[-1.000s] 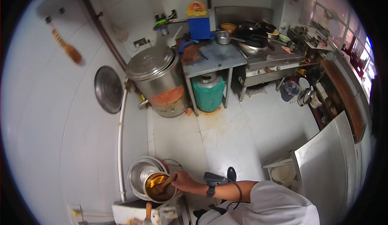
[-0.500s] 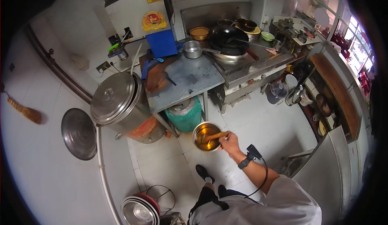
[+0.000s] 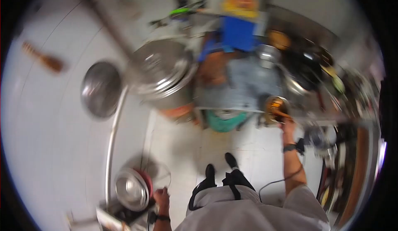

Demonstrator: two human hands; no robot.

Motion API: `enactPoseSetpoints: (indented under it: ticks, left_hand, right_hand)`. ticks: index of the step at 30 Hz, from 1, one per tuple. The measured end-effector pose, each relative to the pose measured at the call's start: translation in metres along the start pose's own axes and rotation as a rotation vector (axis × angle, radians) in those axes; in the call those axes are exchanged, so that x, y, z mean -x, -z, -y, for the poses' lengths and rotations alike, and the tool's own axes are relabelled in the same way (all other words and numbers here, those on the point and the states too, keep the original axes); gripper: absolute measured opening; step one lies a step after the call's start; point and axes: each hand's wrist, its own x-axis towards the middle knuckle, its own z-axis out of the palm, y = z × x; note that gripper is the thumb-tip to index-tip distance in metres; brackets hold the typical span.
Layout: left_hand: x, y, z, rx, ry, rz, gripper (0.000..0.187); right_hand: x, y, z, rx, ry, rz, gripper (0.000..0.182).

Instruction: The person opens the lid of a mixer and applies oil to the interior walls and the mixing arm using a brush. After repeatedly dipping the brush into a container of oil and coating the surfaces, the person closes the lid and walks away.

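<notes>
My right hand (image 3: 287,128) is closed at the near side of a round metal pot (image 3: 271,119) with amber liquid (image 3: 277,103) in it. A brown, wooden-looking stick (image 3: 282,113) slants from the liquid toward my fingers. The pot overlaps the front corner of the metal table in this view. At lower left, my left hand (image 3: 161,197) is beside a red basin (image 3: 146,189) and the metal bowls (image 3: 129,189) nested with it. Motion smears its fingers, so I cannot tell what they hold.
A big lidded steel pot (image 3: 159,67) stands left of the metal table (image 3: 253,86). A green-wrapped container (image 3: 226,122) sits below. A black wok (image 3: 304,67) and a small saucepan (image 3: 266,57) are at the back right; a round metal lid (image 3: 101,89) hangs on the left wall.
The view has swung round. My right hand has carried the pot forward and right, from over the floor to the table's front corner. My left hand has come into view at lower left.
</notes>
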Motion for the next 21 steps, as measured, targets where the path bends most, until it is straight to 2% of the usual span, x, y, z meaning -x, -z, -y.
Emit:
enactPoseSetpoints:
  ticks: [1, 2, 3, 4, 6, 8, 10, 12, 14, 16, 18, 19, 21]
  left_hand:
    - [-0.001, -0.003, 0.036, -0.047, 0.02, -0.036, 0.036]
    - [0.022, -0.007, 0.036, -0.122, 0.049, -0.152, 0.034]
    - [0.039, -0.011, 0.055, -0.121, 0.138, -0.168, 0.033]
    - [0.067, -0.022, 0.061, -0.161, 0.167, -0.271, 0.031]
    - [0.125, -0.03, 0.059, -0.156, 0.31, -0.378, 0.031]
    - [0.188, -0.032, 0.068, -0.127, 0.44, -0.46, 0.031]
    - [0.24, -0.041, 0.096, -0.357, 0.465, -0.412, 0.032]
    - [0.289, -0.053, 0.108, -0.322, 0.574, -0.5, 0.032]
    - [0.327, -0.062, 0.128, -0.334, 0.631, -0.538, 0.031]
    - [0.354, -0.073, 0.139, -0.209, 0.808, -0.609, 0.03]
    - [0.367, -0.08, 0.15, -0.126, 0.851, -0.644, 0.029]
    - [0.374, -0.084, 0.157, -0.074, 0.881, -0.652, 0.029]
    - [0.381, -0.085, 0.177, 0.032, 0.92, -0.693, 0.03]
  right_hand:
    - [-0.036, 0.007, -0.02, 0.152, 0.048, -0.001, 0.009]
    - [-0.131, 0.057, -0.099, 0.588, 0.426, 0.232, 0.013]
    - [-0.123, 0.042, -0.07, 1.204, 0.778, 0.214, 0.015]
    - [-0.154, 0.031, -0.062, 1.199, 0.696, 0.143, 0.018]
    - [-0.179, 0.017, -0.067, 0.788, 0.779, 0.363, 0.028]
    - [-0.157, -0.013, -0.018, 1.579, 0.853, 0.339, 0.031]
    - [-0.17, -0.033, -0.016, 1.512, 0.856, 0.434, 0.034]
    - [-0.184, -0.035, -0.022, 1.449, 0.851, 0.487, 0.039]
    - [-0.189, -0.044, -0.03, 1.076, 1.272, 0.533, 0.038]
    - [-0.167, -0.048, -0.013, 1.522, 1.055, 0.474, 0.04]
    - [-0.144, -0.063, -0.022, 0.537, 0.687, 0.56, 0.031]
    - [-0.149, -0.069, -0.031, 0.655, 0.768, 0.521, 0.029]
    - [-0.193, -0.074, -0.079, 1.232, 1.143, 0.428, 0.023]
